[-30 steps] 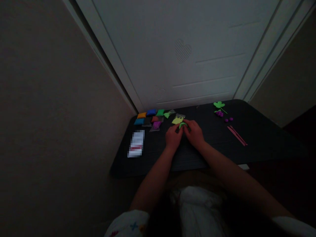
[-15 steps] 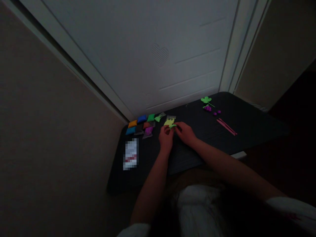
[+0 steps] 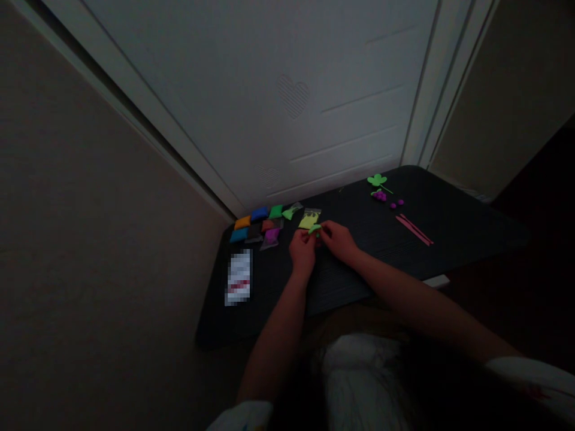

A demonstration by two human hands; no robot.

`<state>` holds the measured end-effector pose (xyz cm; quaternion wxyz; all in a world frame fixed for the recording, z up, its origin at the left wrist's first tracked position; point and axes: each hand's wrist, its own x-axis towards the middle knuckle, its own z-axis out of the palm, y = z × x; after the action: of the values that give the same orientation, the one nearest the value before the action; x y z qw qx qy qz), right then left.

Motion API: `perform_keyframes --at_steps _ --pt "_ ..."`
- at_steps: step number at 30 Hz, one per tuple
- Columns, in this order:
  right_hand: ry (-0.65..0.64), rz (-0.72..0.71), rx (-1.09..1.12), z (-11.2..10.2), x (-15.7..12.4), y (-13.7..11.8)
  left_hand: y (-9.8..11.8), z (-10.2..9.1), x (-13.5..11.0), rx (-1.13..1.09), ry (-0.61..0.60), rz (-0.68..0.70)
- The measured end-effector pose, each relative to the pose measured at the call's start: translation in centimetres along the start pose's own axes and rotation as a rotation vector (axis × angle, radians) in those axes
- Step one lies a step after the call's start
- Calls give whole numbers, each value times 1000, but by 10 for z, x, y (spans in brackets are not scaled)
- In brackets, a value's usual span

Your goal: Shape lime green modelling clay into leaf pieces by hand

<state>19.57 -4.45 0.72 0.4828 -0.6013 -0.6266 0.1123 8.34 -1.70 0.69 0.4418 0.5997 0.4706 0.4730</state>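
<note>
A small piece of light green modelling clay [image 3: 314, 228] is between my two hands, just above the dark table. My left hand [image 3: 302, 252] pinches its left side. The fingers of my right hand [image 3: 340, 240] are closed at its right end; their tips are dim and partly hidden. Right behind the clay lies a clear packet of yellow clay [image 3: 309, 219]. An opened wrapper with light green clay [image 3: 291, 211] is to the left of that packet.
Several coloured clay packets [image 3: 259, 214] and a blurred white sheet [image 3: 239, 278] lie at the left of the black table [image 3: 350, 287]. On the right are a green clover shape [image 3: 377, 180], a purple berry cluster [image 3: 380, 196], purple balls [image 3: 393, 206] and pink tools [image 3: 414, 230]. A white door [image 3: 251, 108] stands behind.
The green clay is turned slightly and shows more between my fingers. Both hands stay almost in place; the whole view has shifted a little.
</note>
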Motion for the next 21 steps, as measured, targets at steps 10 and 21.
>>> perform_keyframes --at_steps 10,21 --pt "25 12 83 -2 -1 -1 0 -3 0 78 -101 -34" --pt "38 -8 1 0 -1 -4 3 -2 -3 178 -33 74"
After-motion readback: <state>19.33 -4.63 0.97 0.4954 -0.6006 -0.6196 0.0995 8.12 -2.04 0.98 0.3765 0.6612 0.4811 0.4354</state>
